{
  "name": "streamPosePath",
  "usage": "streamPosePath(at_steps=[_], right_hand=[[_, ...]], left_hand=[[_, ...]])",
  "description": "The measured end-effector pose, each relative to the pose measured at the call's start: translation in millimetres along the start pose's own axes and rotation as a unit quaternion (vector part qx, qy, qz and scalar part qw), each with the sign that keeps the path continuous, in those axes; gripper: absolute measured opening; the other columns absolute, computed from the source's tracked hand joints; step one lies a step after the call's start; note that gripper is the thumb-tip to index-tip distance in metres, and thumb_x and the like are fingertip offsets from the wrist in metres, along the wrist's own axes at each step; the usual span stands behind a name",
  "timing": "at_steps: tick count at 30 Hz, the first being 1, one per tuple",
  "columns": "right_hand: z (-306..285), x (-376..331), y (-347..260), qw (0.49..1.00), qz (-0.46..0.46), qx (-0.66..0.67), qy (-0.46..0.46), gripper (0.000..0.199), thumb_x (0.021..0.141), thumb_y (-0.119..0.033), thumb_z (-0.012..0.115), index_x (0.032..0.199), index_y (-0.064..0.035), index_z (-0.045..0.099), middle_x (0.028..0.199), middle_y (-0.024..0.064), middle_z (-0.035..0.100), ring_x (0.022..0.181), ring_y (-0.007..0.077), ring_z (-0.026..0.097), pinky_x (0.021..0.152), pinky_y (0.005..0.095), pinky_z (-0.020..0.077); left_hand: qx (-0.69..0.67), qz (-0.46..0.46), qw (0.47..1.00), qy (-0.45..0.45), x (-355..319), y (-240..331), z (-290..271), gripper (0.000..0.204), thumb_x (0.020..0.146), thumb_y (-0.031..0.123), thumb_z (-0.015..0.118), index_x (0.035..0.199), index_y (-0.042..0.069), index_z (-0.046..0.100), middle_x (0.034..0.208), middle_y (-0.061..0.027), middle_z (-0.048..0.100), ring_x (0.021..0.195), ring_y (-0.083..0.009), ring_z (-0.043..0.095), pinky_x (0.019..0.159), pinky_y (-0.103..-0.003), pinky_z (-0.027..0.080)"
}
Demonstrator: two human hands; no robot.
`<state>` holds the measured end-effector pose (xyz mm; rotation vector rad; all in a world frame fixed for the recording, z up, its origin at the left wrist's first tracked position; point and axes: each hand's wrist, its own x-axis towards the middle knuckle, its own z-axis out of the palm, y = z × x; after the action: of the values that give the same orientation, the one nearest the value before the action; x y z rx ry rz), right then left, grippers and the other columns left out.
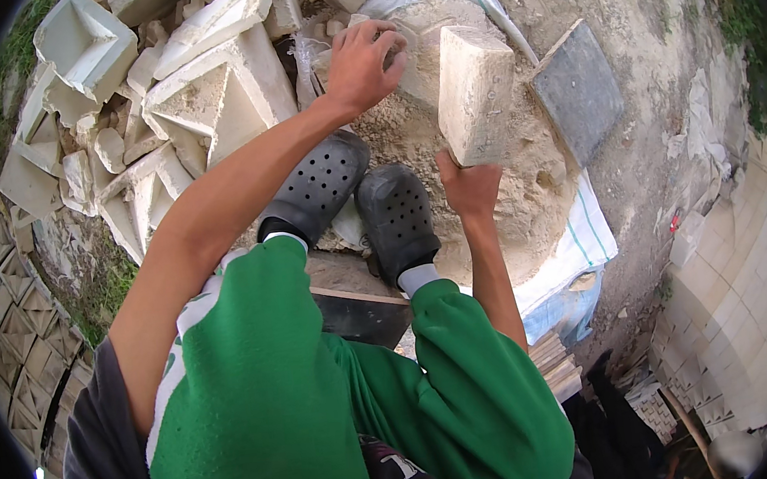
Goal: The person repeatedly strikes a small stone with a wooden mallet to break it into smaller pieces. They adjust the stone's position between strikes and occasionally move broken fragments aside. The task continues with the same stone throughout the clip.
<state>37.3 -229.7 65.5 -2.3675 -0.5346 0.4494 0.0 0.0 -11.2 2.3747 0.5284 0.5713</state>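
Note:
My right hand (472,185) grips the lower end of a pale, dusty rectangular block (478,92). Its thumb lies along the block's left corner, and the other fingers are hidden beneath. The block stands tilted over a mound of crumbly tan powder (529,212). Up and to the left, my left hand (367,67) hovers by the far edge of the mound, beside the broken pieces. Its fingers are loosely bent, with a gap between them and the thumb, and I see nothing held there.
Broken white moulded pieces (222,93) are heaped at the left. A flat grey slab (578,91) lies right of the mound, on a white woven sack (589,220). My grey clogs (398,220) stand close by. Stacked pale tiles (730,289) and a person in dark clothes (619,429) are lower right.

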Motion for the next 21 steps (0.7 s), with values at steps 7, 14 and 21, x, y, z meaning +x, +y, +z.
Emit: streamPosePath(at_steps=[7,14,21], right_hand=[[-4,-6,-3,0.984,0.164,-0.033,-0.063,0.048,0.078,-0.03,0.077,0.109,0.0062,0.071,0.076,0.0218,0.073,0.071,0.0345,0.073,0.071,0.0435,0.0561],[-7,-7,3,0.983,0.164,-0.038,-0.071,0.047,0.077,-0.031,0.077,0.098,0.0106,0.07,0.091,0.0297,0.073,0.086,0.0452,0.073,0.078,0.0471,0.0568],[-15,-6,-13,0.985,0.148,-0.064,-0.062,0.045,0.076,-0.031,0.08,0.099,0.0065,0.073,0.088,0.0249,0.075,0.084,0.0378,0.075,0.078,0.0452,0.0565]], left_hand=[[0.023,0.011,1.0,0.003,-1,-2,1,0.019,0.089,0.023,0.073,0.105,0.013,0.071,0.121,-0.0049,0.066,0.118,-0.0276,0.058,0.103,-0.044,0.041],[0.029,0.017,0.999,0.001,0,-1,3,0.019,0.089,0.023,0.072,0.105,0.013,0.071,0.12,-0.0044,0.067,0.117,-0.0274,0.059,0.101,-0.044,0.041],[0.032,0.015,0.999,-0.005,-1,-2,1,0.02,0.089,0.023,0.072,0.106,0.013,0.07,0.119,-0.0049,0.066,0.116,-0.0274,0.059,0.102,-0.043,0.041]])
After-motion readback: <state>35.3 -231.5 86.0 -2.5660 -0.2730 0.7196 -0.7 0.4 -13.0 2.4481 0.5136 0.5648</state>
